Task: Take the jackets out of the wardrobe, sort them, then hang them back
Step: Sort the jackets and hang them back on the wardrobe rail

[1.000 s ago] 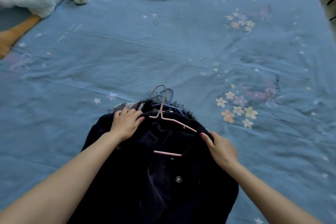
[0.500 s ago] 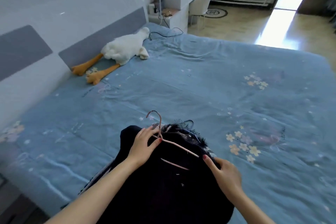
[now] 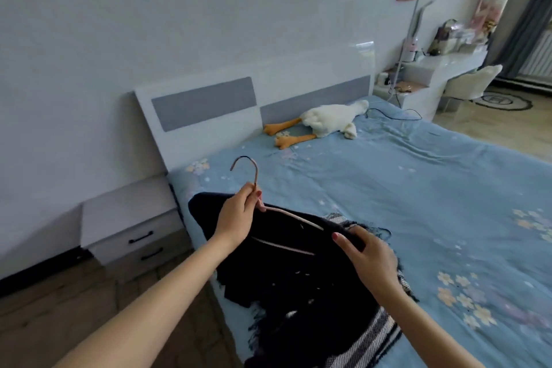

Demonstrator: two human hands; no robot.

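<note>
A dark navy jacket (image 3: 286, 275) on a pink hanger (image 3: 294, 216) lies at the near edge of the blue bed (image 3: 418, 188). My left hand (image 3: 237, 215) grips the hanger at the base of its hook, which points up. My right hand (image 3: 369, 251) holds the jacket's right shoulder over the hanger's end. Under the navy jacket lies a striped grey and white jacket (image 3: 379, 334) with dark fringe, mostly hidden. A second, blue hanger (image 3: 383, 231) peeks out beside my right hand.
A white plush goose (image 3: 325, 121) lies near the headboard (image 3: 206, 110). A white bedside drawer unit (image 3: 131, 224) stands left of the bed on the wooden floor. A white desk (image 3: 442, 69) and chair (image 3: 472, 85) stand at the far right.
My left hand moved from the jacket's shoulder to the hanger's hook and lifted that end. My view swung left and up, bringing in the headboard and wall.
</note>
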